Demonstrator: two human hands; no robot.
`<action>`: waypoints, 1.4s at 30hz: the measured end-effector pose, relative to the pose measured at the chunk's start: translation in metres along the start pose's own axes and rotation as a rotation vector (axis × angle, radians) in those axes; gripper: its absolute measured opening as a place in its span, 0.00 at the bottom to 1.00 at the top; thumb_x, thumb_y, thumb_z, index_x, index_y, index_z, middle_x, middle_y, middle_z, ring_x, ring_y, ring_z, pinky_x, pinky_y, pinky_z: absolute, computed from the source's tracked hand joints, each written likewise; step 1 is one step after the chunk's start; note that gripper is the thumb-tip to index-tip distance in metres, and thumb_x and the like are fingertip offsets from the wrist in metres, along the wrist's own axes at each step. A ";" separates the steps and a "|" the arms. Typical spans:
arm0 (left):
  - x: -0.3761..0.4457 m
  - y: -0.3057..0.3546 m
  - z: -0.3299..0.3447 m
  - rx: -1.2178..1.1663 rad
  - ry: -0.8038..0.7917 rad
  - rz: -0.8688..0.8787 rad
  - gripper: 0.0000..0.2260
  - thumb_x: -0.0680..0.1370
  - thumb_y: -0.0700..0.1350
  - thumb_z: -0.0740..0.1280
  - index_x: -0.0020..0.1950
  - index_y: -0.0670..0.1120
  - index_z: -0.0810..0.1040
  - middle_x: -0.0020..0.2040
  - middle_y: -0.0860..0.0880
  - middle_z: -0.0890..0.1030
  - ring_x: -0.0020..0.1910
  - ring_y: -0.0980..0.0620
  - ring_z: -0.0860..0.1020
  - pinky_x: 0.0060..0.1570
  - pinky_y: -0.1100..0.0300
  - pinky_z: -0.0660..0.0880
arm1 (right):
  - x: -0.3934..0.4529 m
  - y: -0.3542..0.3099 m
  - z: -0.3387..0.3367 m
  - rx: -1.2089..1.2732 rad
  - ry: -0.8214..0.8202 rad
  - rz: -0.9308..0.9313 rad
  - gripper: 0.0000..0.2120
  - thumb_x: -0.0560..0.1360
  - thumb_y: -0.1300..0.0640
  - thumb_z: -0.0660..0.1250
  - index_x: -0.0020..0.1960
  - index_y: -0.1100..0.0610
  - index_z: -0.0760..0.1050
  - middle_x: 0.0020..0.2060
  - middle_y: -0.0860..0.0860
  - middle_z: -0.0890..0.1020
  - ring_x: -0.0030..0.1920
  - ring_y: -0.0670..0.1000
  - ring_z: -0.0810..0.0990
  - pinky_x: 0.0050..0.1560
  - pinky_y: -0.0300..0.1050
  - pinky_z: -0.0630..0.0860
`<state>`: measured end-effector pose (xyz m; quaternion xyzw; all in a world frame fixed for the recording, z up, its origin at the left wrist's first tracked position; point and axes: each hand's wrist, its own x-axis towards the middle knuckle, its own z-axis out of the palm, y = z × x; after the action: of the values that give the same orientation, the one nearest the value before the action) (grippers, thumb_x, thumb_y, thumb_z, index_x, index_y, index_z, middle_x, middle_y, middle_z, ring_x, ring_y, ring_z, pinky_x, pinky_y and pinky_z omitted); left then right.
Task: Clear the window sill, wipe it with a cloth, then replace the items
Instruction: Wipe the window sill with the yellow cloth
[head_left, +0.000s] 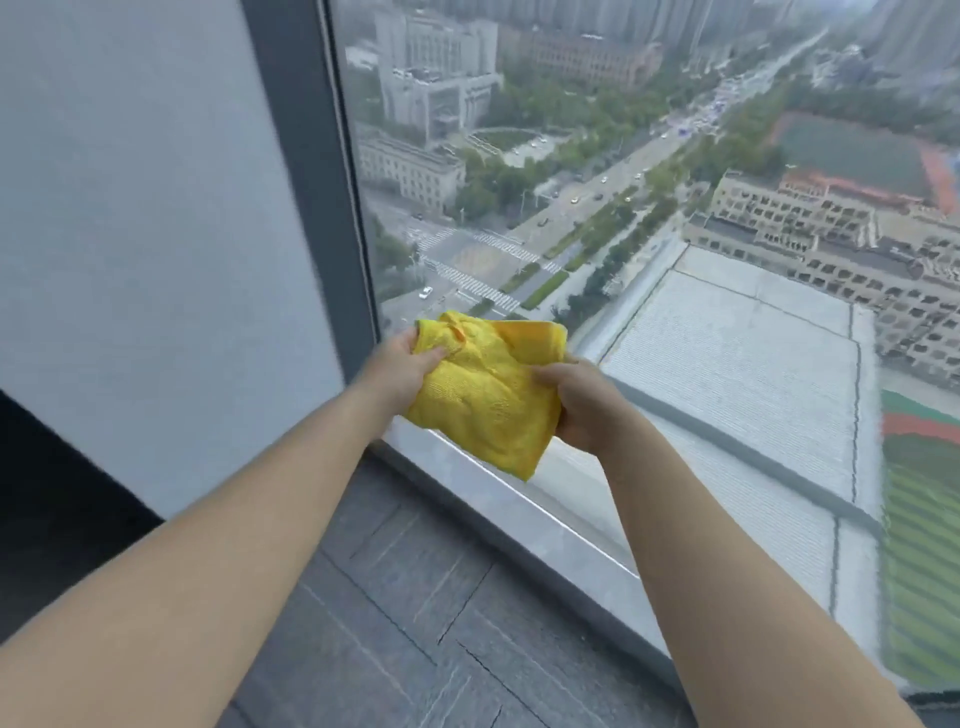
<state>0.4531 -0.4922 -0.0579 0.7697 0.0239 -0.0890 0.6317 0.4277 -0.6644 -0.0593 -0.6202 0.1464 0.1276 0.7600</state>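
Observation:
A yellow cloth (488, 400) hangs in the air above the window sill (415, 587), bunched and partly folded. My left hand (402, 366) pinches its upper left corner, thumb on top. My right hand (582, 402) grips its right edge, fingers curled under the fabric. Both arms reach forward from the bottom of the view. The sill is a dark grey tiled ledge running along the base of the glass, with a lighter grey strip (519, 512) at the window. No items stand on the visible part of the sill.
A large window pane (675, 208) looks down on a city street and rooftops. A dark vertical frame (311, 182) borders the glass on the left, next to a pale wall (145, 234). A dark area (52, 493) lies at the lower left.

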 end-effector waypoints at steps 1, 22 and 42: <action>-0.007 0.000 -0.024 -0.012 0.052 -0.006 0.12 0.77 0.41 0.61 0.60 0.44 0.72 0.54 0.43 0.77 0.53 0.45 0.76 0.56 0.48 0.74 | 0.003 -0.003 0.024 -0.044 -0.043 -0.006 0.16 0.76 0.70 0.54 0.57 0.56 0.73 0.48 0.55 0.79 0.49 0.57 0.78 0.51 0.55 0.75; -0.361 -0.071 -0.348 -0.212 1.313 -0.125 0.03 0.74 0.42 0.65 0.41 0.49 0.74 0.37 0.52 0.76 0.39 0.49 0.75 0.35 0.59 0.71 | -0.151 0.087 0.472 -0.510 -1.212 0.016 0.13 0.75 0.71 0.57 0.54 0.59 0.73 0.57 0.59 0.78 0.56 0.60 0.76 0.54 0.53 0.74; -0.603 -0.164 -0.700 -0.108 1.494 -0.258 0.17 0.73 0.36 0.63 0.62 0.43 0.69 0.61 0.41 0.75 0.55 0.44 0.74 0.54 0.50 0.71 | -0.331 0.236 0.880 -0.491 -1.439 0.055 0.22 0.72 0.75 0.56 0.64 0.63 0.69 0.62 0.62 0.75 0.63 0.64 0.73 0.53 0.54 0.72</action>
<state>-0.0896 0.2697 0.0139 0.5844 0.5394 0.3842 0.4689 0.0895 0.2405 0.0184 -0.5315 -0.4024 0.5484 0.5048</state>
